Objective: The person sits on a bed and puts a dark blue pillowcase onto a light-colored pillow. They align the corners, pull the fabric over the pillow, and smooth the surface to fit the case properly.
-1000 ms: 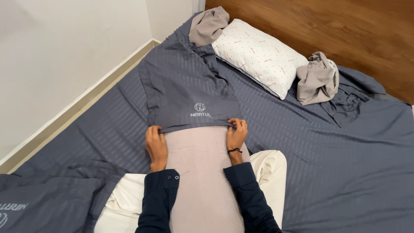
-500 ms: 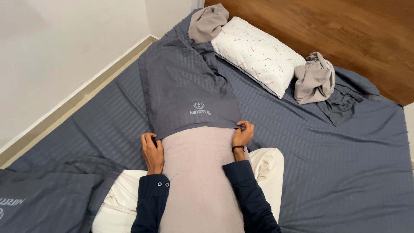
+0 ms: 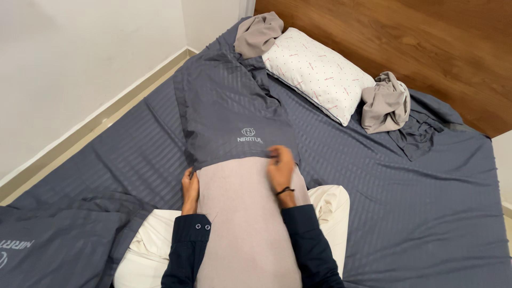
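Bed (image 3: pixel 405 213): covered edge to edge by a dark grey striped sheet.

Pale pinkish-grey pillow (image 3: pixel 248 213): lying lengthwise over the lap, far end already inside the cover, near end bare. Judged soft, bulky and light; likely to buckle if pushed from one end.

Dark grey striped pillow cover (image 3: pixel 229 106): spread flat on the bed beyond the pillow, open hem across the pillow's width. Judged thin, limp and slightly slick; best taken at the hem corners, one at each side.

White dotted pillow (image 3: pixel 317 69): near the bed's far edge, well apart. Crumpled grey cloth (image 3: pixel 385 104) just beside it.

Right hand (image 3: pixel 280 168): blurred, on top of the pillow at the hem; grip cannot be told.

Left hand (image 3: pixel 190 186): at the pillow's left flank, fingers tucked under the hem, apparently pinching it.
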